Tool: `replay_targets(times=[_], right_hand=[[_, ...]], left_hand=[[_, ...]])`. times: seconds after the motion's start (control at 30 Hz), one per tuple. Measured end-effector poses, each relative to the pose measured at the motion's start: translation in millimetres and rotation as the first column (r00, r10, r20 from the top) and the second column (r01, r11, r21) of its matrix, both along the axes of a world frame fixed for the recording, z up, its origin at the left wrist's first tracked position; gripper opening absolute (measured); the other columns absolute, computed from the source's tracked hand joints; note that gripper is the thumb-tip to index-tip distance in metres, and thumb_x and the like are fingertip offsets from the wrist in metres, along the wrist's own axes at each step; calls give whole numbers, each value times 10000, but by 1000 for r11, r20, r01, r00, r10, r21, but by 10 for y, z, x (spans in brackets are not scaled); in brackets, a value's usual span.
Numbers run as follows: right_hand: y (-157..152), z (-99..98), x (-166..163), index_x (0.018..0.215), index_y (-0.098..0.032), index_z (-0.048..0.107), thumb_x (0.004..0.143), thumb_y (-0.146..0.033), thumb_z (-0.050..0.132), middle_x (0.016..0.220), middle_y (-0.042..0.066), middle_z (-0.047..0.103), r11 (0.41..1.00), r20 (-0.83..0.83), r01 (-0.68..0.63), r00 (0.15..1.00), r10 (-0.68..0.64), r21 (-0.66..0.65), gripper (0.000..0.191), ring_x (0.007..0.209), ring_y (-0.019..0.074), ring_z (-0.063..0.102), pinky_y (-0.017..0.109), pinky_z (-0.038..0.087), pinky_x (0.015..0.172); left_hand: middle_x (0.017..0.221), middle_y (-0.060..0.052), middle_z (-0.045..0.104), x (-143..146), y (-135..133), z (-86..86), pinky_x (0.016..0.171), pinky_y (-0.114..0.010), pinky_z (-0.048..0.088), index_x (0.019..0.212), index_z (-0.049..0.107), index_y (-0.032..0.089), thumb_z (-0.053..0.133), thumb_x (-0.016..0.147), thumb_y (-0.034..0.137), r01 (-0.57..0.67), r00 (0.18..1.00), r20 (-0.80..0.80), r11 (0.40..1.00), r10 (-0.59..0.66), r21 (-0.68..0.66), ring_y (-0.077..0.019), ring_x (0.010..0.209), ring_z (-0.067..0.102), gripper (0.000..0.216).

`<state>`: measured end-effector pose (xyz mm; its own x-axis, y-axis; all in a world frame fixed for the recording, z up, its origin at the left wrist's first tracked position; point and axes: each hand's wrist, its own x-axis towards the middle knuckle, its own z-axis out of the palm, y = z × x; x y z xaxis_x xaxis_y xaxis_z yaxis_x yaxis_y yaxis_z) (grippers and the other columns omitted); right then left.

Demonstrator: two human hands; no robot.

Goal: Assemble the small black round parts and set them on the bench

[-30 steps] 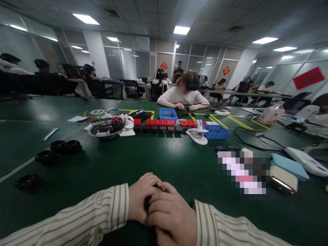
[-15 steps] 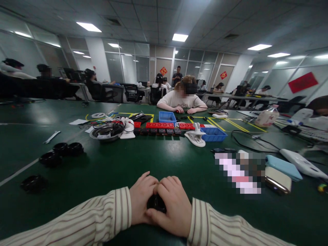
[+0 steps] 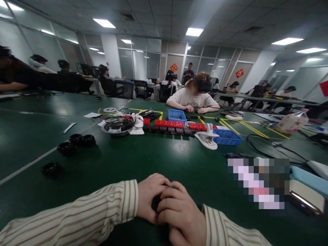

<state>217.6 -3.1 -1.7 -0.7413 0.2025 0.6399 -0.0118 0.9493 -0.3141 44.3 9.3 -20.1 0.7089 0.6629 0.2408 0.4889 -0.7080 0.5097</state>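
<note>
Close to me over the green table, my left hand [image 3: 151, 197] and my right hand [image 3: 182, 212] meet, with fingers curled around a small black part [image 3: 155, 203]. Only a dark sliver of it shows between the palms, so its shape is mostly hidden. To the left stand several glossy black, round, cup-like parts: a single one [image 3: 52, 170] nearer me and a cluster [image 3: 76, 140] farther off. Both hands are apart from these.
Beyond the hands lie a metal bowl [image 3: 118, 128] with cables, a row of red sockets [image 3: 169, 123], a white clip [image 3: 208, 137] and a blue bin [image 3: 228, 137]. A gold case [image 3: 306, 198] is at right, a wrench [image 3: 68, 127] at left. A person [image 3: 193, 97] sits opposite.
The view has swung left, shifting everything rightward. My right hand has turned, its fingers now lying over the front of the black part, which shows less than before.
</note>
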Motion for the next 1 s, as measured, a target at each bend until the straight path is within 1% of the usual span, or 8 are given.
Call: replay_targets(times=[0.1,0.27,0.37,0.5,0.67,0.77,0.87,1.0], right_hand=[[4,-21,-5,838,-196,529,699,-233,391,805,26,583,997,-105,49,993,-55,-66,199,823,175,505,398,313,879],[-2,22,28,956,-162,502,799,-510,420,920,80,529,960,-13,228,972,-233,-160,390,848,219,477,394,367,773],[-24,26,11,878,-150,512,796,-643,332,852,79,516,917,61,358,934,-352,-178,531,777,216,462,395,374,721],[-51,8,-17,785,-164,510,809,-514,424,791,56,510,894,187,430,895,-404,-128,361,738,201,445,382,372,706],[-55,59,5,836,-169,525,760,-243,451,846,64,545,948,200,298,941,-272,-111,130,791,198,461,355,379,709],[-45,107,20,809,-177,525,693,-161,395,827,55,577,986,161,142,979,-126,-88,175,796,189,487,354,382,733],[-21,101,21,758,-191,512,634,-153,358,786,28,603,998,117,11,993,-4,-63,202,800,176,516,378,361,839],[11,27,12,848,-192,517,630,-169,349,807,21,619,997,-16,-39,999,38,-68,276,848,165,545,405,282,957]], left_hand=[[984,-63,546,25,-34,55,900,-411,386,1007,537,179,718,470,593,-29,999,34,999,30,-23,-254,919,517,702],[1032,-90,537,75,-131,94,998,-550,217,1066,476,162,698,462,619,-171,985,-12,985,171,10,-275,962,500,789],[963,-72,541,104,-189,65,1014,-570,157,986,498,160,690,501,578,-246,968,-44,967,249,61,-252,915,510,669],[895,-41,548,113,-216,40,1010,-553,194,887,542,179,685,576,497,-261,959,-101,965,264,35,-224,877,525,467],[891,-22,554,51,-105,16,999,-508,248,879,587,202,720,513,485,-157,986,-61,988,157,-3,-218,866,537,482],[890,-16,551,2,-17,-18,896,-407,378,804,614,202,713,509,516,-61,998,-24,998,61,5,-208,839,529,442],[897,-28,541,-22,27,-44,837,-361,397,720,619,188,705,513,564,-35,999,0,999,35,26,-212,841,518,438],[883,-38,534,-19,31,-37,804,-363,403,738,622,189,710,470,627,-52,998,-18,999,52,10,-230,846,505,521]])
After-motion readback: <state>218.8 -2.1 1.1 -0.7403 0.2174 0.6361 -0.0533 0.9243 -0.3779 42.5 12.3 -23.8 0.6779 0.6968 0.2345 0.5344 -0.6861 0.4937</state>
